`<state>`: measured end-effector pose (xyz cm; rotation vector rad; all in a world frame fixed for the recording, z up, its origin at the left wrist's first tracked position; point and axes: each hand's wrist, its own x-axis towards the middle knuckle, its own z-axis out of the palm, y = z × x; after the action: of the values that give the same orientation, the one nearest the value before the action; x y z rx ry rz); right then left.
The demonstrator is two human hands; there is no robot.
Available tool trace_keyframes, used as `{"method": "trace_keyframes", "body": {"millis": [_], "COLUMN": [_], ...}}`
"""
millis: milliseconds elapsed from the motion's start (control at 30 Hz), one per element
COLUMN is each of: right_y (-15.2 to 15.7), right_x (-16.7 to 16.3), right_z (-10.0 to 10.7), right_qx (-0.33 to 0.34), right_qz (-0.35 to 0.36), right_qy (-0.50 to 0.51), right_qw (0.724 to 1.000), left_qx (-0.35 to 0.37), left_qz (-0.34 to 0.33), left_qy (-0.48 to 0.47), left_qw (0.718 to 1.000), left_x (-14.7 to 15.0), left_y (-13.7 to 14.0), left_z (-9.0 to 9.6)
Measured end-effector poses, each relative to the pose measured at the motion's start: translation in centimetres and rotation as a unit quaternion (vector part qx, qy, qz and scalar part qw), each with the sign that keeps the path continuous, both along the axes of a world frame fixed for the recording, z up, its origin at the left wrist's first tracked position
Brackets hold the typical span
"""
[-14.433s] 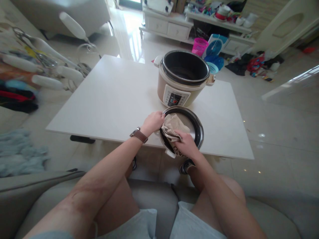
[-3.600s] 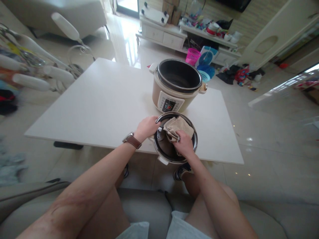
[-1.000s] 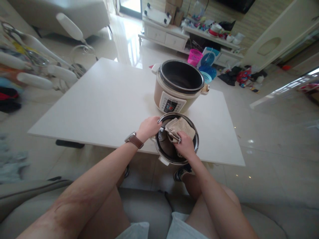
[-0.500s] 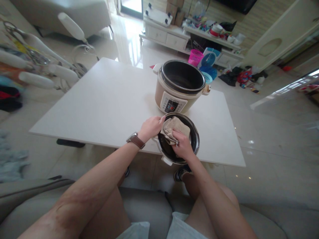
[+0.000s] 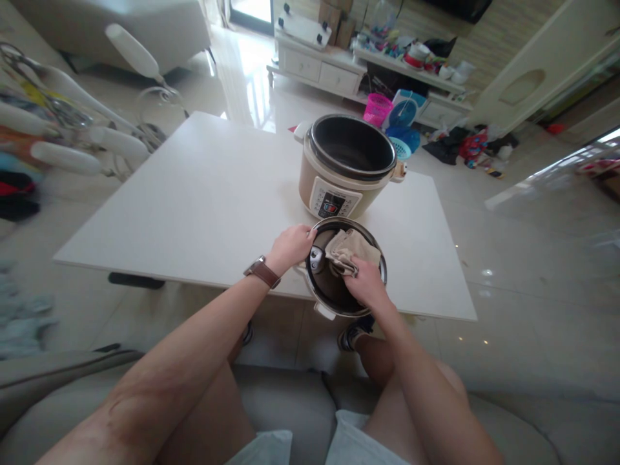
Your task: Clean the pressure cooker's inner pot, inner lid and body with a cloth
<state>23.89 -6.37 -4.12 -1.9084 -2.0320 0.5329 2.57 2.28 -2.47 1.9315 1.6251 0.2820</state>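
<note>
Round, metal-rimmed, dark-lined lid (image 5: 330,285) overhangs the near edge of the white worktop (image 5: 194,200), left hand (image 5: 293,247) clamped on its rim, likely the surest hold on a stiff, weighty piece; right hand (image 5: 367,282) grips soft-looking beige cloth (image 5: 356,245) inside.

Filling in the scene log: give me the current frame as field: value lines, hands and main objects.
left hand: left hand grips the rim of the round lid at its left side; watch on wrist
right hand: right hand holds a beige cloth inside the lid
lid: inner face toward camera, over the table's near edge; contact with the table cannot be told
cooker: cooker open, upright on the white table, beyond the lid, control panel facing the person
background: pink basket on floor
</note>
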Motion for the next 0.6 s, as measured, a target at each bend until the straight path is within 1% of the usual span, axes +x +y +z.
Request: {"method": "trace_keyframes", "body": {"millis": [133, 200, 267, 333, 433, 500, 533, 600], "right_y": [-2.1, -2.5, -2.2, -1.6, -1.1, -1.4, -1.6, -2.2], "right_x": [-1.8, -2.3, -2.0, -0.9, 1.0, 1.3, 1.0, 0.0], "right_z": [0.2, 0.3, 0.5, 0.5, 0.6, 0.7, 0.8, 0.9], "right_qx": [-0.021, -0.028, -0.032, -0.032, -0.023, -0.023, -0.025, -0.031], "right_qz": [0.088, 0.13, 0.155, 0.146, 0.066, 0.028, 0.026, 0.053], "right_qy": [0.065, 0.079, 0.073, 0.037, -0.053, -0.092, -0.096, -0.071], "right_qw": [0.994, 0.988, 0.985, 0.988, 0.996, 0.995, 0.995, 0.996], "left_qx": [-0.004, -0.001, 0.002, 0.004, -0.001, 0.001, 0.004, 0.01], "left_qz": [0.003, 0.005, 0.002, -0.003, -0.008, -0.008, -0.008, -0.006], "left_qy": [0.004, 0.008, 0.008, 0.006, 0.006, 0.01, 0.011, 0.01], "left_qw": [1.0, 1.0, 1.0, 1.0, 1.0, 1.0, 1.0, 1.0], "left_x": [0.0, 0.0, -0.1, -0.2, -0.2, -0.1, -0.1, 0.0], "left_y": [0.1, 0.0, 0.0, -0.1, -0.2, -0.2, -0.3, -0.3], "left_z": [-0.2, -0.3, -0.4, -0.4, -0.2, -0.1, -0.1, 0.0]}}
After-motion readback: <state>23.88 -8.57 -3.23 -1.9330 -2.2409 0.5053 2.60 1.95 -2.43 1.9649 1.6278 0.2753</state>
